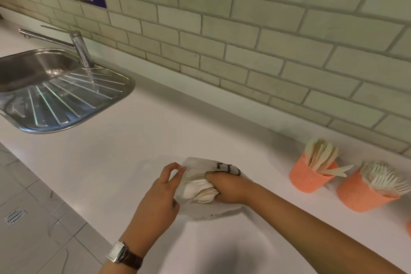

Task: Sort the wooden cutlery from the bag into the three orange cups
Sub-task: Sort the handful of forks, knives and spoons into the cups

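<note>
A clear plastic bag (222, 209) with black print lies on the white counter. My left hand (163, 187) pinches the bag's open edge. My right hand (226, 187) reaches inside it and is shut on a bundle of wooden cutlery (203, 192), pale spoon bowls showing. To the right stand the orange cups: one cup (305, 181) holds wooden knives, a second cup (358, 196) holds wooden forks, and only a sliver of a third cup (409, 227) shows at the right edge.
A steel sink with drainboard (66, 100) and a tap (81, 50) sit at the left. A tiled wall (244, 29) runs behind the counter. The counter's front edge drops to a tiled floor with a drain (15, 216) at lower left.
</note>
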The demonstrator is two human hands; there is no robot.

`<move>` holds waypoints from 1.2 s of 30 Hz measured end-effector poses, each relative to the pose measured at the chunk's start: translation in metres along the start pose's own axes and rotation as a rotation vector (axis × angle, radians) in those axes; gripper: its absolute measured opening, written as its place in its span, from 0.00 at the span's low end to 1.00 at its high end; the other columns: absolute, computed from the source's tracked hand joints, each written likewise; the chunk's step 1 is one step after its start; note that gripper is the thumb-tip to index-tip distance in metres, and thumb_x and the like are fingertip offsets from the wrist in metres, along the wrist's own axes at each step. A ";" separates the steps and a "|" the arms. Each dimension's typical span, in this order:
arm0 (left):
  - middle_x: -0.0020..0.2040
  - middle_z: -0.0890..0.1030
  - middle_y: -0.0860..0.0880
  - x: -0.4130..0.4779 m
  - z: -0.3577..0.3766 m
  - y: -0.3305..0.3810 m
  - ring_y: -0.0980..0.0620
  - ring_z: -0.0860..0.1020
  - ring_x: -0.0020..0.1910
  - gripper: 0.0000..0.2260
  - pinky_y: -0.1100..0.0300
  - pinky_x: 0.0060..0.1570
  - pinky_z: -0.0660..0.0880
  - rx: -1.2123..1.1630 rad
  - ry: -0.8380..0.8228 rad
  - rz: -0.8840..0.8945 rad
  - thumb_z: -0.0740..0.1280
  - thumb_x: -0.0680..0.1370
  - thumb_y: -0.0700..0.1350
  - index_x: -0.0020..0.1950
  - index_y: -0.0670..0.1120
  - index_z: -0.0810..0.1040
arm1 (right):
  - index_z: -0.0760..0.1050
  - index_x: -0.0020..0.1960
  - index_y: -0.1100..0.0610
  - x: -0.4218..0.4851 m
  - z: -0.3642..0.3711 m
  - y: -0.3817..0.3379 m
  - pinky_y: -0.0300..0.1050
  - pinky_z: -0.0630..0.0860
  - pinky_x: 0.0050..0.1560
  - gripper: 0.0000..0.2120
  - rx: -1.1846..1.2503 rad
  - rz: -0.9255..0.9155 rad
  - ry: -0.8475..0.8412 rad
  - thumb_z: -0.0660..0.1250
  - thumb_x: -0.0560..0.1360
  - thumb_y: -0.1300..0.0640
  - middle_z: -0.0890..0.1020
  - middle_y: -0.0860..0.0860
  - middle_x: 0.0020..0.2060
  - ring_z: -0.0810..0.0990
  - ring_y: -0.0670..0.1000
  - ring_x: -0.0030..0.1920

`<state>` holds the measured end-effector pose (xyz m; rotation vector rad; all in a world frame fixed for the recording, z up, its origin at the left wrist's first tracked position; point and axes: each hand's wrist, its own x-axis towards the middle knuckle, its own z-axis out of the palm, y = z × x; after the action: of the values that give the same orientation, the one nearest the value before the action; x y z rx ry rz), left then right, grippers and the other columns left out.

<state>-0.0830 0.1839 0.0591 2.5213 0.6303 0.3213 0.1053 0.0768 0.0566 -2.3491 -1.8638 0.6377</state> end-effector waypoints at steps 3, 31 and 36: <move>0.69 0.62 0.56 0.002 -0.005 -0.009 0.55 0.67 0.32 0.36 0.71 0.25 0.61 0.017 0.027 -0.004 0.61 0.67 0.30 0.73 0.53 0.62 | 0.68 0.45 0.51 -0.012 -0.009 -0.004 0.31 0.57 0.41 0.04 -0.067 -0.097 0.141 0.63 0.73 0.55 0.72 0.43 0.37 0.62 0.42 0.44; 0.48 0.74 0.58 0.010 0.003 0.075 0.61 0.71 0.28 0.12 0.76 0.33 0.66 -0.436 0.175 0.122 0.71 0.72 0.37 0.40 0.55 0.76 | 0.77 0.35 0.63 -0.171 0.054 -0.001 0.36 0.75 0.27 0.10 1.135 0.867 1.289 0.73 0.70 0.58 0.79 0.55 0.25 0.80 0.45 0.25; 0.50 0.75 0.62 0.015 0.033 0.093 0.58 0.68 0.25 0.15 0.73 0.31 0.66 -0.467 0.008 0.224 0.71 0.71 0.34 0.40 0.56 0.78 | 0.75 0.45 0.55 -0.173 0.108 0.006 0.40 0.79 0.31 0.12 1.136 0.977 1.158 0.72 0.65 0.52 0.82 0.59 0.41 0.82 0.48 0.34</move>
<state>-0.0240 0.1064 0.0828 2.1377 0.2361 0.4962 0.0408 -0.1094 0.0032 -1.8163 0.1980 0.1224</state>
